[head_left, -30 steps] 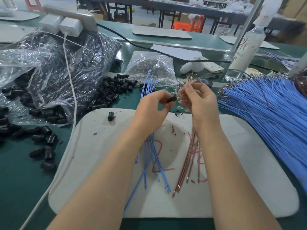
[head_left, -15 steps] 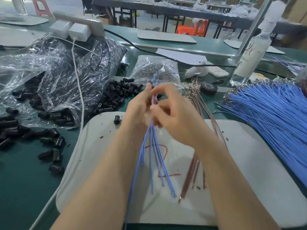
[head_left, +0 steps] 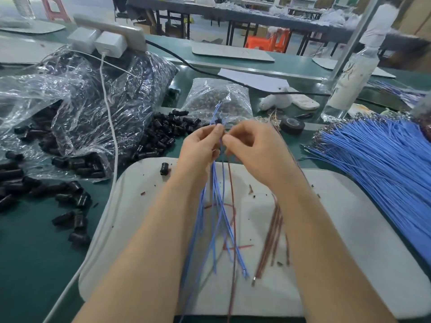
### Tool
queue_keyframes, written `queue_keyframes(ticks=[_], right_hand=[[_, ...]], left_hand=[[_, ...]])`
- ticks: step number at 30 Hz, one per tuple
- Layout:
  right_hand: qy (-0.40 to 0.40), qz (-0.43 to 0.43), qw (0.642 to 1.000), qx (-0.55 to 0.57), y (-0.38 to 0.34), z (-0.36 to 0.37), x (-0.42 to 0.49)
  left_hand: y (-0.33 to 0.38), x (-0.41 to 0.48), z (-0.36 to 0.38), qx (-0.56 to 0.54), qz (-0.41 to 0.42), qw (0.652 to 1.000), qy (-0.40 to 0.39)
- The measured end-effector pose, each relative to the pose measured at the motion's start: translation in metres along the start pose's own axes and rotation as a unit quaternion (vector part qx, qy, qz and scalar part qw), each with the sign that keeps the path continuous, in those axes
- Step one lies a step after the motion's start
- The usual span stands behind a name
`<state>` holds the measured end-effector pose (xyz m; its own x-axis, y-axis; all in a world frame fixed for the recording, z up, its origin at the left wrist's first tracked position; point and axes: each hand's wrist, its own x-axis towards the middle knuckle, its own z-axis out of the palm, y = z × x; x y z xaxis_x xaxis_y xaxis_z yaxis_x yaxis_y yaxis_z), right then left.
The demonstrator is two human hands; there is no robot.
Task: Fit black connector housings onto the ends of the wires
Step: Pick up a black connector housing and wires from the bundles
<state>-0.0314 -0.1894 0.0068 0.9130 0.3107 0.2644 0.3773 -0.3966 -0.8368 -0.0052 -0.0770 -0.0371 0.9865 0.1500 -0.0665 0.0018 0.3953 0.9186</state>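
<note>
Well to the left of the fingers, a heap of small black plastic connector housings spilled from a crumpled clear plastic bag. One loose housing lay on the white padded mat, below and left of the left fingers. The left hand had its fingers curled round a bunch of thin blue insulated wires, pinching them near their upper ends. A single black housing sat just above those fingertips, among the wire ends. Such a housing was probably light, hard and a little slippery, so it was best taken by its sides. The wires looked soft and easy to bend, so the hold belonged close behind the tip. The right hand had its fingers curled and narrow, the thumb meeting the left fingertips. A thin red-brown wire hung down under that meeting point, but I could not tell which hand held it. Whether the housing was already seated was hidden by the fingers, and the hanging wires were blurred. Far right of the fingers, a large fan of blue wires was cut off at the edge.
</note>
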Motion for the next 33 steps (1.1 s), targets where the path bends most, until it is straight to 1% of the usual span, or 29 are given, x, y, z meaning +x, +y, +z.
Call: queue_keyframes(ticks=[1,2,3,5,8,12,18,21,33], right_hand=[[0.056,0.037,0.997,-0.035,0.012,0.001,0.004],[0.072,0.075,0.994,-0.044,0.022,0.004,0.005],[0.071,0.100,0.991,-0.048,0.028,0.007,0.006],[0.082,0.119,0.989,-0.040,0.038,0.013,0.005],[0.115,0.111,0.987,-0.009,0.043,0.014,0.006],[0.117,0.106,0.988,-0.003,0.046,0.014,0.004],[0.113,0.106,0.988,0.021,0.048,0.017,0.006],[0.109,0.106,0.987,0.041,0.049,0.017,0.007],[0.078,0.119,0.988,0.059,0.051,0.017,0.007]], left_hand=[[0.000,-0.001,0.002,0.017,0.009,1.000,0.002],[-0.001,-0.001,0.003,0.032,0.018,0.999,0.001],[-0.002,-0.001,0.004,0.037,0.025,0.999,-0.004],[-0.004,-0.001,0.005,0.039,0.040,0.998,-0.013],[-0.006,-0.001,0.005,0.067,0.058,0.996,-0.010],[-0.006,-0.003,0.005,0.083,0.063,0.994,-0.013],[-0.006,-0.005,0.006,0.077,0.068,0.995,-0.010],[-0.006,-0.005,0.006,0.071,0.069,0.995,-0.010],[-0.004,-0.006,0.005,0.029,0.050,0.998,-0.009]])
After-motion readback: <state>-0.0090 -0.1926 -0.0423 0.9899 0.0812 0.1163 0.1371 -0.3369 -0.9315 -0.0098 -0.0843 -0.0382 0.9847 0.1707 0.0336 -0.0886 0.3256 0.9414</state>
